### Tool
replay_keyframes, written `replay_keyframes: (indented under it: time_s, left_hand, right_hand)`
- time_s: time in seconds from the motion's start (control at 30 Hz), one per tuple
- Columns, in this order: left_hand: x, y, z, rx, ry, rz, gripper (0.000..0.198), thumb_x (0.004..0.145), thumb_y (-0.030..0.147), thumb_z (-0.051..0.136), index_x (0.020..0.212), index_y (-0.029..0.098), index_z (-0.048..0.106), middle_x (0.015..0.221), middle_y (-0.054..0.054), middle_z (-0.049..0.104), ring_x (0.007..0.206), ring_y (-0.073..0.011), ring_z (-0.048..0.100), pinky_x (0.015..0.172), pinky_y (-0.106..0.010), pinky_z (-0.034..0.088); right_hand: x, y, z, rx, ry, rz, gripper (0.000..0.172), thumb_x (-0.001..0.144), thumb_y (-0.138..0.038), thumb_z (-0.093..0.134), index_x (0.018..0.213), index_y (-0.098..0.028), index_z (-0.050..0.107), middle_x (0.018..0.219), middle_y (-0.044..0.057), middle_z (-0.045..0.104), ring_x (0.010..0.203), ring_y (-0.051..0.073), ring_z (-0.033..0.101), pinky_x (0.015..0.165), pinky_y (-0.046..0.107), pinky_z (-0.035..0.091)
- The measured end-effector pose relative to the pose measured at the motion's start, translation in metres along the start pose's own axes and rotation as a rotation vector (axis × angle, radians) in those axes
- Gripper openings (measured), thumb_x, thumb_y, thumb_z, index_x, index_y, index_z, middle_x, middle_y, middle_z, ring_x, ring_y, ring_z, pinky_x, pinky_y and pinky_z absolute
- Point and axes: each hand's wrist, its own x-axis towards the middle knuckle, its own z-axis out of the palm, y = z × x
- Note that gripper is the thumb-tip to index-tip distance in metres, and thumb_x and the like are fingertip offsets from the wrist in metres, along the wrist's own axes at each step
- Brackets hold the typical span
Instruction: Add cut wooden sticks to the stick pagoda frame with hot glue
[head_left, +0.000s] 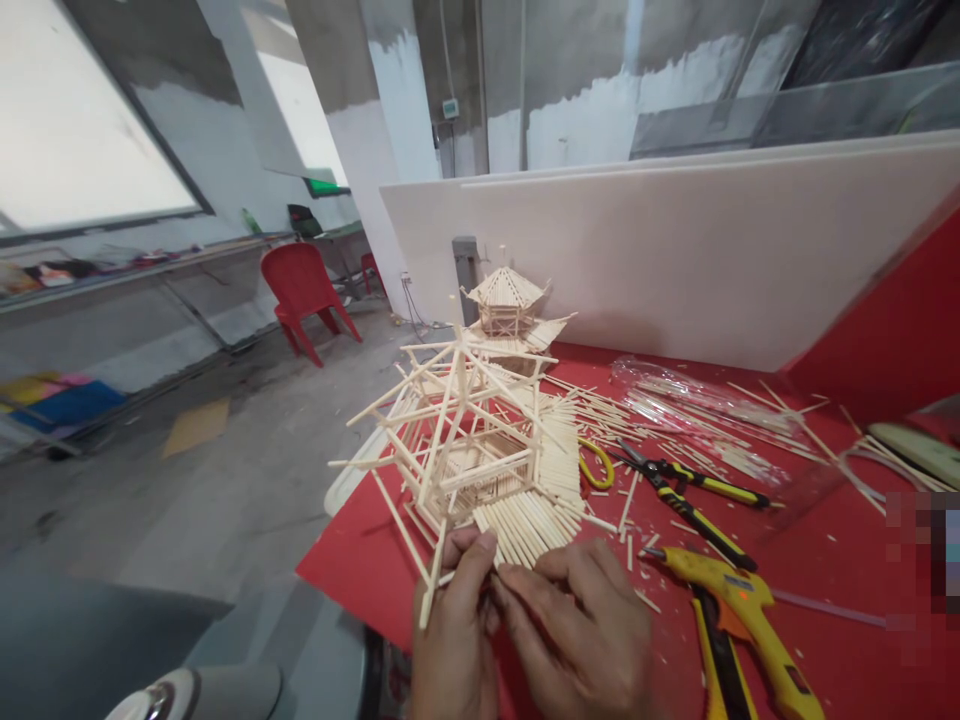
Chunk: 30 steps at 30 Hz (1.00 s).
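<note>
A pavilion model built of pale wooden sticks stands at the front of a red-topped table, its upper roof an open frame and part of its lower roof covered with sticks laid side by side. My left hand is closed at the near edge of that lower roof, thumb and fingers gripping it behind a slanting stick. Just to its right, my right hand is closed in a pinch against the same edge. Whatever its fingertips hold is hidden. The two hands' fingertips almost meet.
A yellow glue gun, black-and-yellow cutters and yellow-handled scissors lie at right on the red surface. Loose sticks and a plastic bag of sticks lie behind. Another stick pavilion stands at the back, near a white board.
</note>
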Motion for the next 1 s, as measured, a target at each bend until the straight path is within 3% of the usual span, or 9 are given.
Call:
replay_keyframes:
  time_s: [0.3, 0.47, 0.53, 0.7, 0.8, 0.93, 1.0]
  left_hand:
    - [0.002, -0.002, 0.000, -0.002, -0.002, 0.040, 0.017, 0.062, 0.025, 0.083, 0.071, 0.023, 0.069, 0.060, 0.005, 0.056, 0.051, -0.0098, 0.049, 0.043, -0.020, 0.035]
    - [0.002, -0.001, -0.001, -0.023, -0.040, -0.004, 0.018, 0.062, 0.024, 0.083, 0.073, 0.024, 0.068, 0.066, 0.004, 0.062, 0.054, -0.0117, 0.055, 0.044, -0.021, 0.040]
    - [0.004, -0.001, -0.001, -0.003, -0.073, -0.023, 0.018, 0.065, 0.025, 0.082, 0.076, 0.025, 0.069, 0.066, 0.005, 0.061, 0.051, -0.0108, 0.053, 0.044, -0.021, 0.041]
    - [0.009, 0.002, 0.001, 0.095, -0.017, 0.022, 0.016, 0.066, 0.026, 0.082, 0.074, 0.024, 0.068, 0.069, 0.006, 0.060, 0.051, -0.0080, 0.050, 0.045, -0.016, 0.044]
    - [0.009, 0.004, 0.003, 0.124, -0.001, 0.039, 0.019, 0.064, 0.027, 0.084, 0.073, 0.023, 0.068, 0.066, 0.006, 0.057, 0.049, -0.0072, 0.048, 0.040, -0.015, 0.040]
    - [0.007, 0.005, 0.005, 0.128, 0.014, 0.046, 0.021, 0.063, 0.026, 0.084, 0.075, 0.023, 0.067, 0.066, 0.006, 0.056, 0.049, -0.0067, 0.048, 0.042, -0.014, 0.041]
    - [0.006, 0.005, 0.005, 0.124, -0.004, 0.057, 0.023, 0.062, 0.027, 0.084, 0.075, 0.022, 0.066, 0.067, 0.007, 0.056, 0.050, -0.0063, 0.047, 0.043, -0.014, 0.040]
  right_hand:
    - [-0.001, -0.001, -0.001, 0.004, -0.005, 0.010, 0.016, 0.085, -0.013, 0.065, 0.099, -0.017, 0.071, 0.073, 0.004, 0.060, 0.066, 0.014, 0.050, 0.058, 0.028, 0.039]
    - [0.004, -0.008, -0.004, 0.039, 0.100, 0.009, 0.014, 0.085, -0.015, 0.063, 0.098, -0.015, 0.070, 0.071, 0.004, 0.061, 0.063, 0.015, 0.049, 0.056, 0.029, 0.037]
    - [0.006, -0.009, -0.009, 0.052, 0.145, -0.004, 0.014, 0.087, -0.016, 0.061, 0.098, -0.014, 0.069, 0.069, 0.003, 0.061, 0.061, 0.014, 0.050, 0.055, 0.029, 0.036]
    - [0.004, 0.000, -0.037, -0.024, 0.189, 0.043, 0.016, 0.088, -0.016, 0.059, 0.102, -0.016, 0.067, 0.068, 0.001, 0.061, 0.058, 0.012, 0.051, 0.057, 0.027, 0.041]
    - [0.003, 0.023, -0.061, -0.083, 0.061, 0.117, 0.014, 0.088, -0.015, 0.060, 0.099, -0.017, 0.068, 0.071, 0.002, 0.063, 0.063, 0.013, 0.055, 0.060, 0.025, 0.042]
    - [0.015, 0.073, -0.083, -0.286, -0.363, 0.360, 0.023, 0.095, -0.028, 0.050, 0.083, -0.020, 0.069, 0.074, 0.002, 0.065, 0.069, 0.013, 0.059, 0.064, 0.024, 0.041]
    - [0.023, 0.098, -0.090, -0.347, -0.490, 0.426, 0.023, 0.093, -0.027, 0.050, 0.081, -0.023, 0.069, 0.078, 0.001, 0.068, 0.070, 0.013, 0.061, 0.062, 0.024, 0.039]
